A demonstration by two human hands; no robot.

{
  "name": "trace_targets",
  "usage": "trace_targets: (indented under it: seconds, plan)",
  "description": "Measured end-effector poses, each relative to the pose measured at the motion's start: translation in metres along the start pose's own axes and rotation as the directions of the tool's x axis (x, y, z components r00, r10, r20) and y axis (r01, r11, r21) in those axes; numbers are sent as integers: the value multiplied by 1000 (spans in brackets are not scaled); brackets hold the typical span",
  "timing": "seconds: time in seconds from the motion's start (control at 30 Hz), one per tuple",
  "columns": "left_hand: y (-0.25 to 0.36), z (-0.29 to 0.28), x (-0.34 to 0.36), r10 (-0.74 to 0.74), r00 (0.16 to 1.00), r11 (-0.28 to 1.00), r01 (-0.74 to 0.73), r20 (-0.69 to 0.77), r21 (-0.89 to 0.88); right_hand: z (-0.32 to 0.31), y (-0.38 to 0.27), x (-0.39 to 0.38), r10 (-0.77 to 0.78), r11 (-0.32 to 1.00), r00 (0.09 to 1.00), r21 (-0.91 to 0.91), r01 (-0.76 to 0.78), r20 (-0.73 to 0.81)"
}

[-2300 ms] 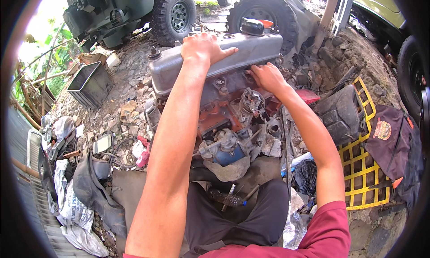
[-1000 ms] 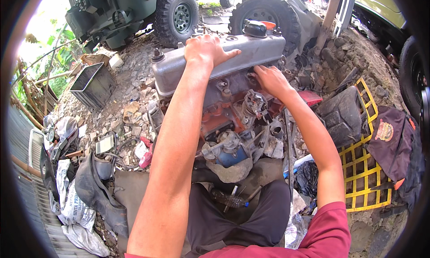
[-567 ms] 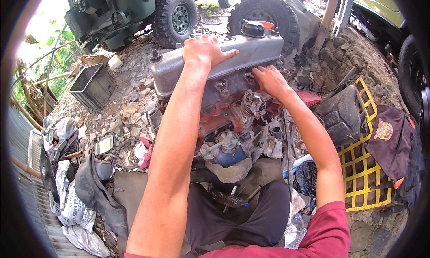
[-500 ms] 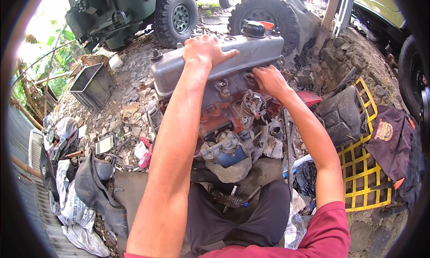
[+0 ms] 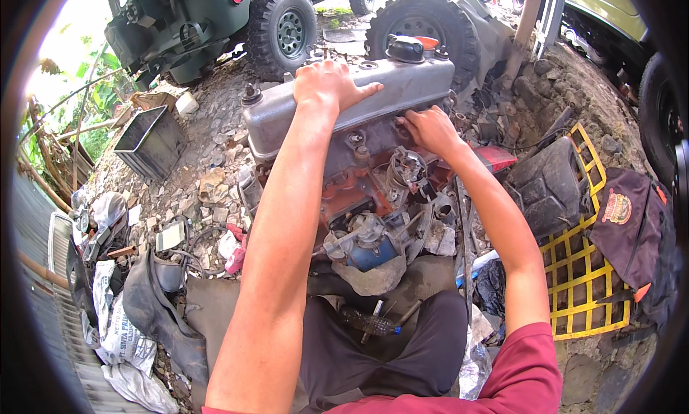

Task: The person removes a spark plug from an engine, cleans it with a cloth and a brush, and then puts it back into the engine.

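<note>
We're looking down on an old engine block (image 5: 373, 191) sitting on rubble-strewn ground, right in front of our knees. Our left hand (image 5: 326, 84) lies flat on top of the grey valve cover (image 5: 402, 91), fingers spread wide and draped over its far edge, pressing rather than gripping. Our right hand (image 5: 429, 129) is tucked against the side of the engine just below the cover's rim, fingers curled in on something there; what they pinch, we cannot tell. A black filler cap (image 5: 405, 48) sits on the cover's far end.

We judge this as bracing the cover while working at a fastener or seam along its edge. The next move calls for steady downward pressure from the left hand and a firm purchase for the right. Beside us lie a yellow grid panel (image 5: 581, 270), a black metal box (image 5: 151, 137) and a plastic bottle (image 5: 366, 322).
</note>
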State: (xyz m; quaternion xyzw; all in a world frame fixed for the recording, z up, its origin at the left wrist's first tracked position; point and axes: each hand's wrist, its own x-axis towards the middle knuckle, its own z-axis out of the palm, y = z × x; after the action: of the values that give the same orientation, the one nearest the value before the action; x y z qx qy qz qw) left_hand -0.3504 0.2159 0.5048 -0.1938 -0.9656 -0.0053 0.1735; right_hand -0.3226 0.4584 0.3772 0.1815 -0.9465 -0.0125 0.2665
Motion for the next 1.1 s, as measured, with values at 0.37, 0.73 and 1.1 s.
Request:
trace_targets:
  seconds: [0.37, 0.73, 1.1]
  plan:
    - [1, -2, -2, -15, 1000, 1000, 15, 23, 3, -6, -3, 3, 21, 1000, 996, -24, -19, 87]
    - [2, 0, -1, -15, 1000, 1000, 15, 4, 13, 10, -4, 2, 112, 992, 994, 61, -112, 4]
    - [2, -1, -1, -16, 1000, 1000, 16, -2, 3, 13, -2, -4, 33, 995, 993, 100, -22, -116]
